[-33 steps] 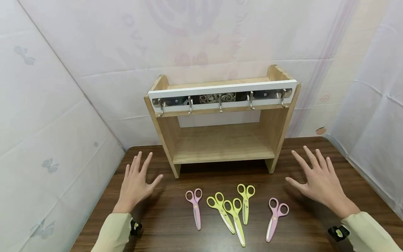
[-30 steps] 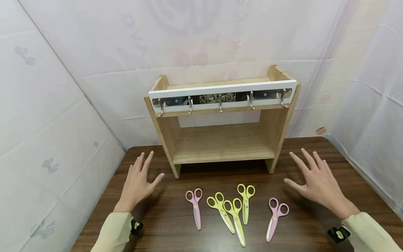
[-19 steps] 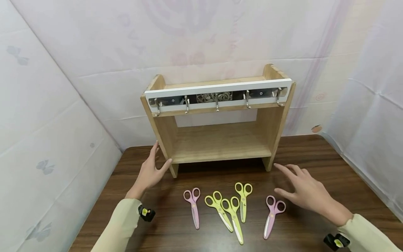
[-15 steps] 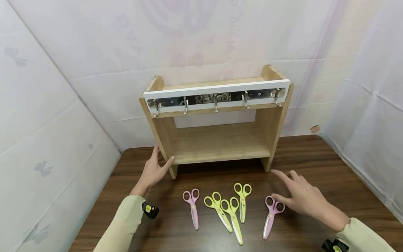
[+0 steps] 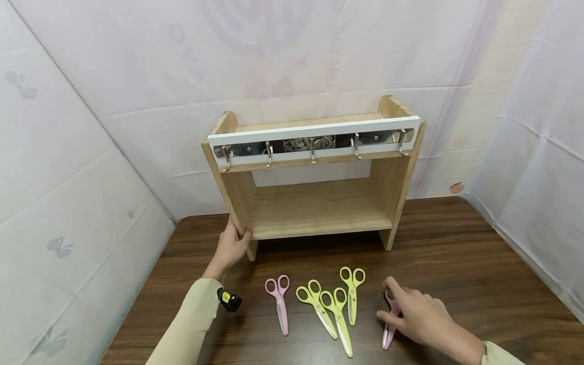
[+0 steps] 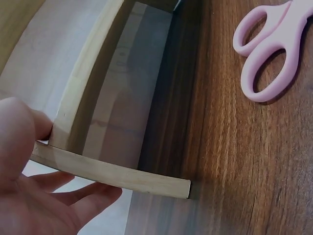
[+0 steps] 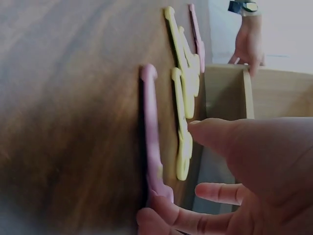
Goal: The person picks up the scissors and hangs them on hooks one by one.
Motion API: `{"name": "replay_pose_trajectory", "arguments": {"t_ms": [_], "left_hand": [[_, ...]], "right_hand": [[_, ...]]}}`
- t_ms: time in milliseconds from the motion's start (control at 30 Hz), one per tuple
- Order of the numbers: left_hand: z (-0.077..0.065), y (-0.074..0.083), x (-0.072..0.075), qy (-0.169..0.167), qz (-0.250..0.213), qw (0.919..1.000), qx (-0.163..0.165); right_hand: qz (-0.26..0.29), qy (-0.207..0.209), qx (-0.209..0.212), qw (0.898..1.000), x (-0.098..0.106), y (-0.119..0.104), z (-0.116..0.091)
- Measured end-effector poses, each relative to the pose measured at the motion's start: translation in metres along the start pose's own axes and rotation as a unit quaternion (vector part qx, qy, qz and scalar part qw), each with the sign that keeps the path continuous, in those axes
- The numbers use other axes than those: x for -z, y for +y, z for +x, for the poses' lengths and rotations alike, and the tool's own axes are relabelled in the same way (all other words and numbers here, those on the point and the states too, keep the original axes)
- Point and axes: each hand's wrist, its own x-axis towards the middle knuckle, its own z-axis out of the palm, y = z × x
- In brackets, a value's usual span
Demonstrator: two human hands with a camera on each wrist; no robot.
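Note:
My left hand (image 5: pixel 228 248) grips the left side panel of a wooden shelf unit (image 5: pixel 319 208). In the left wrist view, its thumb lies on the inner face and the fingers (image 6: pixel 98 203) on the outer face. My right hand (image 5: pixel 420 312) hovers over the right-hand pink scissors (image 5: pixel 389 335), hiding part of their handles. In the right wrist view, its fingertips are right at those handles, while the thumb (image 7: pixel 210 132) stands apart from them. Another pair of pink scissors (image 5: pixel 281 310) lies at left. Between the pink pairs lie three yellow-green scissors (image 5: pixel 339 317), two overlapping.
A white rail with metal hooks (image 5: pixel 312 144) runs along the shelf's upper front. The unit stands on a dark wood table (image 5: pixel 456 253). Pale patterned cloth walls (image 5: pixel 91 137) enclose the table at the back and sides.
My left hand moved right and forward from beside the shelf and took hold of its side panel. My right hand moved left and down onto the right pink scissors. The scissors stayed in place.

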Motion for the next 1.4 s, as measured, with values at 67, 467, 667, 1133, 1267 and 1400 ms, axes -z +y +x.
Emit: {"name": "replay_pose_trajectory", "arguments": {"t_ms": [67, 467, 667, 1133, 1267, 1400], "left_hand": [[-0.001, -0.002, -0.001, 0.002, 0.003, 1.0, -0.009], [-0.003, -0.007, 0.002, -0.005, 0.004, 0.9999, -0.01], [-0.002, -0.007, 0.002, -0.016, -0.009, 0.9998, -0.011], [-0.002, -0.007, 0.005, -0.061, -0.04, 0.9973, -0.009], [-0.002, -0.007, 0.005, -0.06, -0.04, 0.9974, -0.009], [-0.002, -0.008, 0.004, -0.061, -0.041, 0.9973, -0.004]], "right_hand": [[-0.005, -0.004, -0.003, 1.0, -0.004, -0.002, -0.002], [-0.047, 0.027, 0.033, 0.998, -0.012, 0.006, -0.01], [-0.035, 0.023, 0.032, 0.999, -0.006, 0.019, -0.011], [-0.029, 0.052, 0.068, 0.996, -0.003, 0.052, -0.015], [-0.025, 0.054, 0.074, 0.995, -0.004, 0.054, -0.013], [-0.017, 0.056, 0.082, 0.995, -0.004, 0.055, -0.011]]}}
